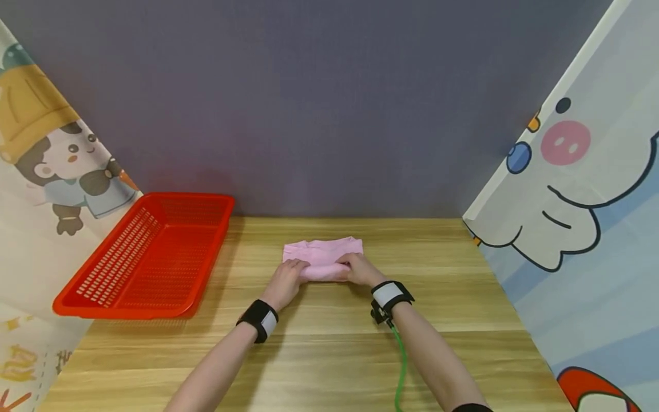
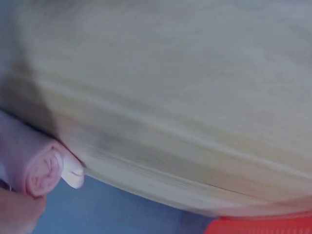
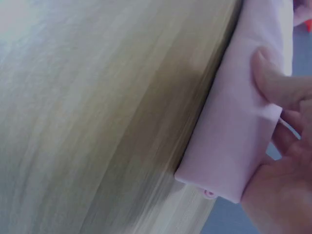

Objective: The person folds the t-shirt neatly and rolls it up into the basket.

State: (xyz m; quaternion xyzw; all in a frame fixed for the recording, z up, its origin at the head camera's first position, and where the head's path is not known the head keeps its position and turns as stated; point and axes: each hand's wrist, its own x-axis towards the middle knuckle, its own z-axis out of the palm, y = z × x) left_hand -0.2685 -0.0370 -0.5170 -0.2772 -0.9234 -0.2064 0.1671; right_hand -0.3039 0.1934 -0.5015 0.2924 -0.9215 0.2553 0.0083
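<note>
A pink cloth [image 1: 323, 250] lies on the wooden table, its near edge rolled into a thick tube and its far part flat. At the roll's left end, my left hand [image 1: 282, 284] grips it with fingers over the top. My right hand [image 1: 364, 271] holds the roll towards its right end. In the right wrist view, the thumb [image 3: 273, 85] presses on the pink cloth [image 3: 226, 131] while the other fingers curl behind it. The left wrist view shows the spiral end of the roll [image 2: 44, 175], with a bit of the left hand [image 2: 19, 212] beside it.
A red plastic basket [image 1: 201, 274] with slotted sides stands on the table [image 1: 319, 343] at the left. A grey panel [image 1: 329, 114] rises behind the table, and printed cartoon sheets flank both sides. A green cable [image 1: 401, 366] runs from the right wristband [image 1: 388, 293].
</note>
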